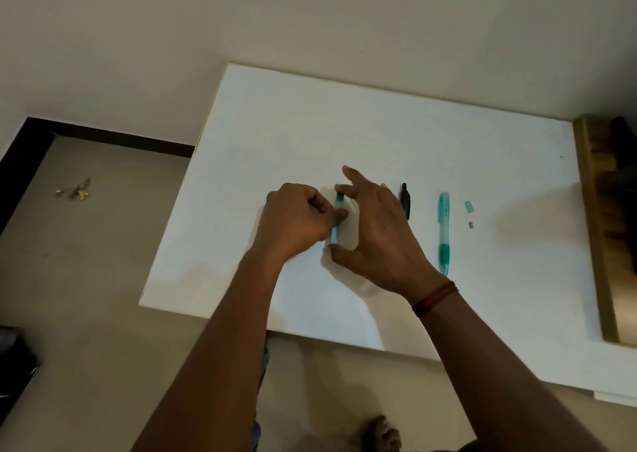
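Observation:
A short teal pen body (337, 217) is held just above a white board (379, 134) that lies on the floor. My left hand (296, 220) grips its middle with curled fingers and thumb. My right hand (375, 231) pinches it lengthwise, index fingertip on the far end and thumb at the near end, with the other fingers spread. To the right, a black pen (405, 200) is partly hidden behind my right hand. Further right lie a whole teal pen (443, 231), a small teal cap (468, 207) and a tiny grey piece (471, 224).
The board rests against a pale wall. A wooden frame (593, 227) runs along its right side. Small scraps (74, 189) lie on the grey floor at left. A dark object (13, 365) sits at the left edge, and a bare foot (381, 432) shows at the bottom.

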